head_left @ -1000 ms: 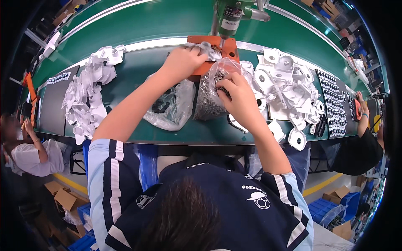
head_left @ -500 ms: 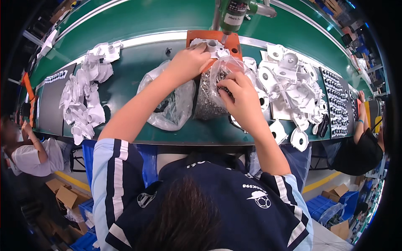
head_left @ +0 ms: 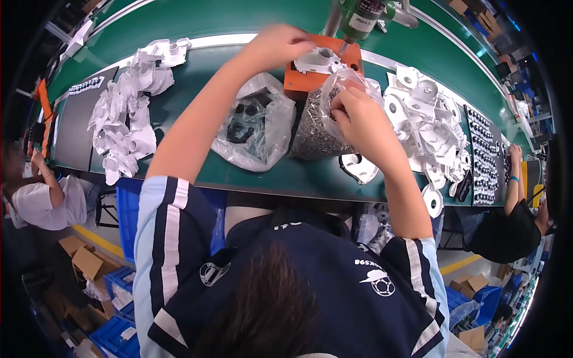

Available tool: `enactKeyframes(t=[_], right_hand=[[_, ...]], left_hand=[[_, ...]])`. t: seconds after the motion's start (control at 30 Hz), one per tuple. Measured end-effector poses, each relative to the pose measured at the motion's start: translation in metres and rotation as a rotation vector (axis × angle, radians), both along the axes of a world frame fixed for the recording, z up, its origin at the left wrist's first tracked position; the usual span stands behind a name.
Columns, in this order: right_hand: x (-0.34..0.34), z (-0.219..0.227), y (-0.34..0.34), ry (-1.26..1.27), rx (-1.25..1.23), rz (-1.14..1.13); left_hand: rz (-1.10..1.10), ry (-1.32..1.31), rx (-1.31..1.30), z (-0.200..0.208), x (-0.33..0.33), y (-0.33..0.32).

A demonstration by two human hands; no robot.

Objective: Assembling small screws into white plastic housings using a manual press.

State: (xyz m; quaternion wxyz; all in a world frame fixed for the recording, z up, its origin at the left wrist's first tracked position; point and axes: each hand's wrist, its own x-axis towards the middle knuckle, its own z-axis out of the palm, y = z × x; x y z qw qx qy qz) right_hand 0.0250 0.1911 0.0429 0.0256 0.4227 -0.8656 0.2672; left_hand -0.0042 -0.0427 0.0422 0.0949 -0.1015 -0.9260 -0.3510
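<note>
My left hand (head_left: 282, 46) is up at the left side of an orange block (head_left: 296, 82), smeared by motion, so its grip does not show. A white plastic housing (head_left: 316, 61) with a round socket rests on that block, just below my left fingers. Over the block's right part hangs a green power driver (head_left: 362, 19), its tip pointing down near the housing. My right hand (head_left: 360, 118) is at the mouth of a clear bag of small metal screws (head_left: 316, 132). Its fingers are curled together in a pinch; whatever they hold is hidden.
Left of the screws lies an open clear bag (head_left: 262, 156) with small dark parts. White housings (head_left: 122, 113) are heaped at the left and white round covers (head_left: 424, 119) at the right. A tray of small black-and-white parts (head_left: 482, 152) lies farther right. People work at both sides.
My left hand has lifted off the housing and moved up and away to the left. My right hand remains at the screw bag. The whole view has shifted slightly.
</note>
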Motion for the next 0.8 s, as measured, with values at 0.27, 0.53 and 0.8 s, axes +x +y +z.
enactKeyframes(t=[0.27, 0.53, 0.8], right_hand=[[-0.012, 0.004, 0.010, -0.234, -0.155, 0.033], [-0.017, 0.027, 0.040, -0.444, -0.426, -0.013], [-0.061, 0.040, 0.065, -0.618, -0.381, -0.075]], left_hand=[[0.060, -0.142, -0.480, -0.060, 0.131, -0.038], [0.022, -0.243, -0.232, -0.049, 0.126, -0.026], [0.023, -0.384, 0.547, -0.013, 0.085, -0.026]])
